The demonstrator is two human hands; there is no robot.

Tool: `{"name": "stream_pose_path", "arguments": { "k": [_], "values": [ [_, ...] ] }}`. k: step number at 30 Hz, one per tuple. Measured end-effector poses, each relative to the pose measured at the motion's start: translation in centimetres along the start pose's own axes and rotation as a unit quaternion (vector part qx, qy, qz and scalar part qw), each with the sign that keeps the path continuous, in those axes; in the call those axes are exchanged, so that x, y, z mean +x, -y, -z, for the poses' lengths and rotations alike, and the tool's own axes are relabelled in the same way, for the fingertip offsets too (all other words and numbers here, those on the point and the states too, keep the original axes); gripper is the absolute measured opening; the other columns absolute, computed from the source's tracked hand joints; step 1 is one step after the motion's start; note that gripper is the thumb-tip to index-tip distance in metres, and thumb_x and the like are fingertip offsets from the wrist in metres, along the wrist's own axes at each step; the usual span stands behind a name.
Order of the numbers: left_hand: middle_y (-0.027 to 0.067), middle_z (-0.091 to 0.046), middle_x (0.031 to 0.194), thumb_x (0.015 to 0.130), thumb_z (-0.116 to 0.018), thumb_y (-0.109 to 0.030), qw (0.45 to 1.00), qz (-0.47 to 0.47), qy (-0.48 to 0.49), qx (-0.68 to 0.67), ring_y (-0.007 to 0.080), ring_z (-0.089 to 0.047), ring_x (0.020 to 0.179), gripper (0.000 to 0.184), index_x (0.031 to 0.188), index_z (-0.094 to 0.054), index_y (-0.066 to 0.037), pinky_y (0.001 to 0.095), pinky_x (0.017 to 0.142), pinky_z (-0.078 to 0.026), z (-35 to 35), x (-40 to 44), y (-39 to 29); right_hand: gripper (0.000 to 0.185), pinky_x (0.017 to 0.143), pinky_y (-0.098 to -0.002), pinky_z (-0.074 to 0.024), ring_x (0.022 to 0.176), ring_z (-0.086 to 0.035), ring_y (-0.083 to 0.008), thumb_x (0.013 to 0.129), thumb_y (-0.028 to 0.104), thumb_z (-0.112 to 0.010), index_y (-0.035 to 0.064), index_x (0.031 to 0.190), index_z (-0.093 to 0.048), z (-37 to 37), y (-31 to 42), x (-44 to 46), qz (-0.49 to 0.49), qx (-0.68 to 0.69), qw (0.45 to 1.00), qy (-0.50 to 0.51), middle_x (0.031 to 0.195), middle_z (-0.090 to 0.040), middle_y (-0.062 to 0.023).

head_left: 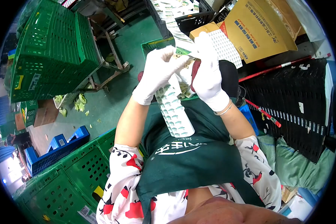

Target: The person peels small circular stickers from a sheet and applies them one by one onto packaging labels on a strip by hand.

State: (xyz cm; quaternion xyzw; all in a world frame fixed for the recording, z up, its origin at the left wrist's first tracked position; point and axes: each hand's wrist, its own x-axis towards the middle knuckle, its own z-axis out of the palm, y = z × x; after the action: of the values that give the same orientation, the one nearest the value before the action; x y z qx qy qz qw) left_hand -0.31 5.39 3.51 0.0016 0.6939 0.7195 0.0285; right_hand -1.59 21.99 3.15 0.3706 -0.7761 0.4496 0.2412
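A long strip of printed labels (181, 35) runs down from a black crate to my gloved hands. My left hand (155, 74) pinches its lower end, near a green-printed label. My right hand (209, 76) closes on the strip's right side, fingers pointing up. Beside the right palm is a dark red thing (195, 74), whose kind I cannot make out. A white backing strip with rows of green stickers (175, 114) hangs below my left hand against my green apron (190, 160). Behind my right hand lies a sheet with small repeated prints (224, 45).
A black crate (199, 18) at the top holds more printed strips. Green crates are stacked on a stand (52, 48) at left and lower left (74, 171). Cardboard boxes (257, 30) stand upper right, above black crates (287, 100). Leaves (80, 102) litter the floor.
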Motion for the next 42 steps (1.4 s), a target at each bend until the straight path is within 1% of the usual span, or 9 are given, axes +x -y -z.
{"name": "stream_pose_path", "arguments": {
  "k": [12, 18, 24, 27, 30, 33, 36, 39, 42],
  "values": [
    [0.0008, -0.069, 0.076, 0.086, -0.075, -0.016, 0.999, 0.015, 0.043, 0.022, 0.0032, -0.058, 0.069, 0.023, 0.097, -0.073, 0.004, 0.0221, 0.062, -0.048, -0.1, -0.4, -0.5, 0.072, 0.097, -0.0403, -0.0533, 0.131, -0.047, -0.0369, 0.080, 0.008, -0.077, -0.0139, 0.138, -0.040, 1.6, -0.8, -0.2, 0.054, -0.005, 0.995, -0.080, 0.143, -0.040, -0.0298],
    [0.0084, -0.073, 0.094, 0.084, -0.075, -0.008, 0.994, 0.076, 0.081, -0.007, 0.0092, -0.066, 0.082, 0.023, 0.103, -0.071, 0.005, 0.0240, 0.076, -0.053, 1.7, -1.6, -2.4, 0.045, 0.114, -0.0388, -0.0337, 0.133, -0.047, -0.0309, 0.096, -0.005, -0.042, -0.0084, 0.141, -0.041, 4.7, -3.8, 1.3, -0.009, -0.148, 0.976, -0.161, 0.141, -0.049, -0.0214],
    [0.0073, -0.073, 0.090, 0.087, -0.073, -0.009, 0.994, 0.050, 0.016, -0.094, 0.0074, -0.065, 0.077, 0.020, 0.101, -0.070, 0.004, 0.0226, 0.071, -0.052, 1.2, -1.8, -1.9, 0.027, 0.093, -0.0296, -0.0468, 0.101, -0.061, -0.0166, 0.090, 0.010, -0.069, 0.0013, 0.115, -0.063, 4.7, -0.3, 1.8, -0.253, 0.002, 0.968, 0.001, 0.108, -0.065, -0.0074],
    [0.0072, -0.072, 0.091, 0.088, -0.073, -0.010, 0.998, 0.021, -0.006, -0.053, 0.0074, -0.065, 0.078, 0.019, 0.101, -0.070, 0.004, 0.0224, 0.071, -0.052, 0.8, -1.5, -1.3, 0.023, 0.082, -0.0243, -0.0469, 0.087, -0.058, -0.0075, 0.089, 0.014, -0.071, 0.0007, 0.107, -0.064, 2.8, -0.2, 0.4, -0.409, 0.222, 0.878, 0.113, 0.093, -0.062, -0.0025],
    [0.0063, -0.072, 0.092, 0.090, -0.071, -0.011, 0.997, 0.035, 0.011, -0.060, 0.0073, -0.065, 0.079, 0.021, 0.104, -0.070, 0.004, 0.0223, 0.071, -0.052, 0.6, -1.7, -1.5, 0.033, 0.070, -0.0242, -0.0514, 0.082, -0.062, -0.0092, 0.085, 0.017, -0.076, 0.0028, 0.111, -0.062, 2.4, -0.4, 0.9, -0.415, 0.269, 0.856, 0.151, 0.100, -0.063, -0.0044],
    [0.0046, -0.072, 0.092, 0.092, -0.070, -0.013, 0.996, 0.063, 0.005, -0.070, 0.0065, -0.064, 0.078, 0.021, 0.105, -0.071, 0.004, 0.0219, 0.070, -0.051, 0.6, -1.8, -2.2, 0.027, 0.069, -0.0276, -0.0523, 0.082, -0.061, -0.0096, 0.088, 0.011, -0.070, 0.0022, 0.113, -0.062, 2.0, -1.5, 0.3, -0.180, 0.100, 0.963, 0.174, 0.101, -0.063, -0.0047],
    [0.0029, -0.071, 0.089, 0.092, -0.069, -0.014, 0.999, 0.042, -0.027, -0.017, 0.0050, -0.061, 0.075, 0.020, 0.103, -0.072, 0.002, 0.0200, 0.068, -0.048, 1.1, -1.2, -1.5, 0.019, 0.082, -0.0262, -0.0477, 0.091, -0.060, -0.0105, 0.095, 0.012, -0.061, -0.0011, 0.109, -0.064, 1.8, -1.3, 1.1, -0.196, 0.061, 0.966, 0.159, 0.099, -0.065, -0.0063],
    [0.0001, -0.068, 0.081, 0.093, -0.066, -0.012, 0.987, -0.028, -0.156, -0.003, 0.0026, -0.055, 0.070, 0.016, 0.095, -0.071, 0.003, 0.0201, 0.062, -0.044, 2.2, 0.1, -0.7, 0.031, 0.089, -0.0279, -0.0478, 0.100, -0.060, -0.0144, 0.094, 0.011, -0.061, -0.0008, 0.123, -0.058, 1.2, -1.4, 0.7, -0.399, 0.313, 0.859, 0.065, 0.109, -0.064, -0.0086],
    [-0.0002, -0.067, 0.079, 0.093, -0.067, -0.012, 0.966, -0.091, -0.238, 0.050, 0.0024, -0.051, 0.068, 0.017, 0.096, -0.070, 0.004, 0.0199, 0.060, -0.042, 3.8, 1.6, 1.2, 0.054, 0.094, -0.0292, -0.0473, 0.104, -0.059, -0.0156, 0.086, 0.014, -0.074, 0.0011, 0.133, -0.051, 2.0, 2.2, 0.0, -0.345, 0.214, 0.895, 0.185, 0.114, -0.061, -0.0094]
  ]
}}
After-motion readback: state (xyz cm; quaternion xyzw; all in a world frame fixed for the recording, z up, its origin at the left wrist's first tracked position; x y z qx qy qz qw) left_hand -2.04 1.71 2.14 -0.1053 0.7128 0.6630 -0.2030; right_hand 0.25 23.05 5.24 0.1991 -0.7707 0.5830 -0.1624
